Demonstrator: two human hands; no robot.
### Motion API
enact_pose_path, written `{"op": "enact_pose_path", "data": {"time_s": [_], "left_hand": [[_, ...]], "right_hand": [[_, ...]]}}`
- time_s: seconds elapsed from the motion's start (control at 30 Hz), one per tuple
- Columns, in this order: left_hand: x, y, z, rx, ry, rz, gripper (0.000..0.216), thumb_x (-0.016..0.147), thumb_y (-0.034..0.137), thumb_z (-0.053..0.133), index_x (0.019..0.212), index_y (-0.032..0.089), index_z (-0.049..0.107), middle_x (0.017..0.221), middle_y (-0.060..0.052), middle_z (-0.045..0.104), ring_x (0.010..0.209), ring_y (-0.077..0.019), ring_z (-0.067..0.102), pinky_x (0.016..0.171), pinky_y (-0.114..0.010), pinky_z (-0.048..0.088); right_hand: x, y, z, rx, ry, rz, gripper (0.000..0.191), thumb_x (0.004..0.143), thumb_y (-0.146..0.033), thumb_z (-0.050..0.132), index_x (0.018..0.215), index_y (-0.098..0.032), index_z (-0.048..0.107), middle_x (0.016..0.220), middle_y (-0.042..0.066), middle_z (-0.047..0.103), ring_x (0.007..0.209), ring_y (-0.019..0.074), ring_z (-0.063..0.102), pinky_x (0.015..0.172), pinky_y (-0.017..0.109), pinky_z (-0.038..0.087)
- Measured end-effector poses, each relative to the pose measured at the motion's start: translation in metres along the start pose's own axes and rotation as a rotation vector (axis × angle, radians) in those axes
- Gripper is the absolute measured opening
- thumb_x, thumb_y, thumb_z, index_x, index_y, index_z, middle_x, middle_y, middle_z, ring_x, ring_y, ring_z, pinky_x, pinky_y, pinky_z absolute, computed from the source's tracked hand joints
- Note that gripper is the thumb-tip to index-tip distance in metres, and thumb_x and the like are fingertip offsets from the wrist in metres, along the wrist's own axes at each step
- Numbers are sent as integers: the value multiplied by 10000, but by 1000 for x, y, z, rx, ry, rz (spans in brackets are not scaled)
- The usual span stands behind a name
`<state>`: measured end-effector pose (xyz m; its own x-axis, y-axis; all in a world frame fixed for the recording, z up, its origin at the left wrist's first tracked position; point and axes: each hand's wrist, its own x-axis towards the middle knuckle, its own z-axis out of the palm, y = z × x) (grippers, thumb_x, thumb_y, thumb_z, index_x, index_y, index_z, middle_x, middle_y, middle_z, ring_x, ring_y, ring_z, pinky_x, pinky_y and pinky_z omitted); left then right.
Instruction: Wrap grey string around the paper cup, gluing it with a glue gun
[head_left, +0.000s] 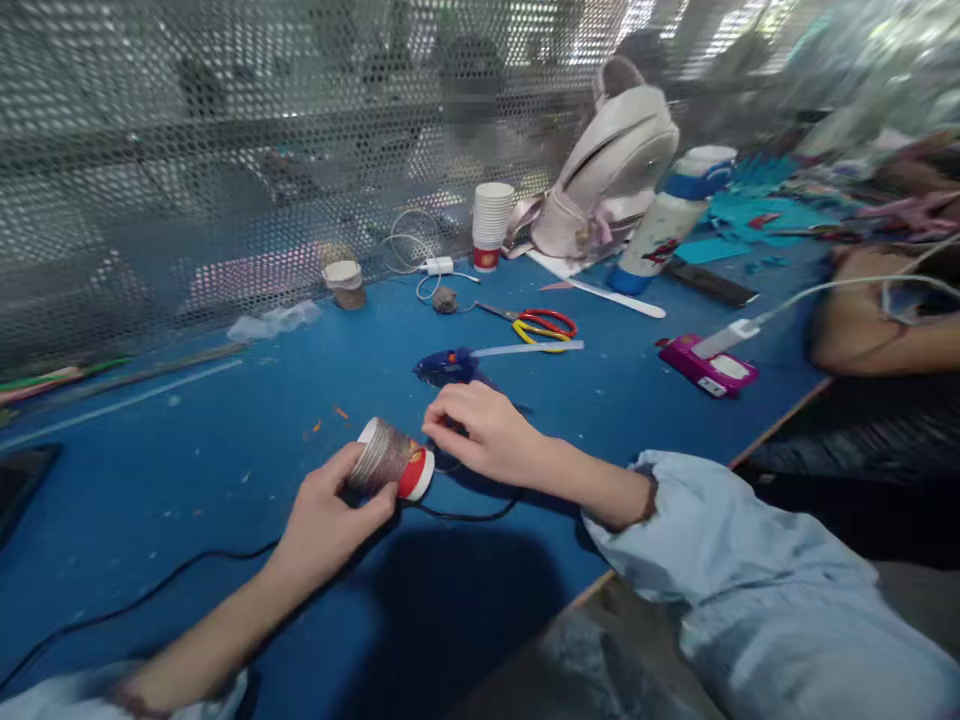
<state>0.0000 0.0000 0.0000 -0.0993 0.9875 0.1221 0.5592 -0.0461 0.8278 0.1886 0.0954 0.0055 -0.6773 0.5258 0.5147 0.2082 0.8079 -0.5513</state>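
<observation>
A paper cup (415, 474) lies tilted in my left hand (330, 510), its red and white end pointing right. Grey-brown twine (385, 456) is wound in close turns around most of it. My left fingers and thumb grip the cup from both sides. Just right of the cup, my right hand (476, 425) is closed in a pinch; what sits between the fingertips is too small to make out. Behind that hand lies a blue glue gun (450, 367) with a clear glue stick (529, 348) sticking out of it, its handle partly hidden.
Scissors (536, 325), a ball of twine (445, 300), a stack of paper cups (492, 225) and a wrapped cup (346, 284) stand farther back. A backpack (611, 165), bottle (671, 220) and pink device (709, 365) are right, near another person's arm (859, 320). A black cable (165, 590) crosses the blue table.
</observation>
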Motion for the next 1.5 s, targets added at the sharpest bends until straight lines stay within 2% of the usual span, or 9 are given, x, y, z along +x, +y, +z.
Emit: {"op": "enact_pose_path", "data": {"time_s": [0.1,0.2,0.33,0.5,0.7,0.93,1.23,1.5], "left_hand": [[2,-8,0,27,17,38,155,705,286,598,806,174,635,693,29,637,622,-138,578,613,-230,449],[3,-13,1,52,23,78,158,717,291,600,818,175,637,694,30,634,617,-137,564,604,-231,446],[3,-16,2,66,36,117,161,723,294,610,829,177,636,702,31,633,620,-135,560,619,-235,450],[1,-15,4,47,46,103,173,731,304,616,849,179,637,708,35,626,636,-135,567,629,-231,453],[2,-16,4,53,46,99,177,730,307,626,849,177,647,721,27,635,649,-138,575,635,-234,457],[3,-14,5,55,52,110,175,717,289,636,851,177,654,708,31,642,631,-132,581,603,-217,460],[0,-12,5,33,62,117,159,705,284,646,828,182,654,702,29,656,639,-135,599,618,-215,475],[-1,-10,6,25,70,111,150,702,297,640,792,177,637,662,29,624,598,-130,577,558,-208,451]], "right_hand": [[1,0,-2,175,15,129,119,886,-200,531,820,-128,598,786,25,594,694,105,527,681,242,432],[0,1,0,253,-43,192,101,839,-202,586,896,-121,604,885,47,611,762,114,562,697,237,464],[-1,6,10,242,-142,139,134,794,-172,627,922,-131,619,916,47,618,813,129,575,737,250,479],[0,5,15,269,-77,92,16,796,-119,633,789,-130,642,835,30,619,762,114,562,736,238,455],[2,-5,11,293,-51,219,66,795,-76,614,760,-131,628,671,-32,590,631,73,515,633,188,402],[2,-6,14,243,-41,153,84,810,-79,568,750,-128,598,633,-44,522,582,65,448,572,184,357],[1,-7,14,255,-25,175,96,770,-56,582,715,-135,584,591,-63,478,551,55,418,559,182,340],[2,-5,13,255,-76,229,97,751,-47,576,711,-136,585,592,-60,481,558,59,427,556,184,332]]}}
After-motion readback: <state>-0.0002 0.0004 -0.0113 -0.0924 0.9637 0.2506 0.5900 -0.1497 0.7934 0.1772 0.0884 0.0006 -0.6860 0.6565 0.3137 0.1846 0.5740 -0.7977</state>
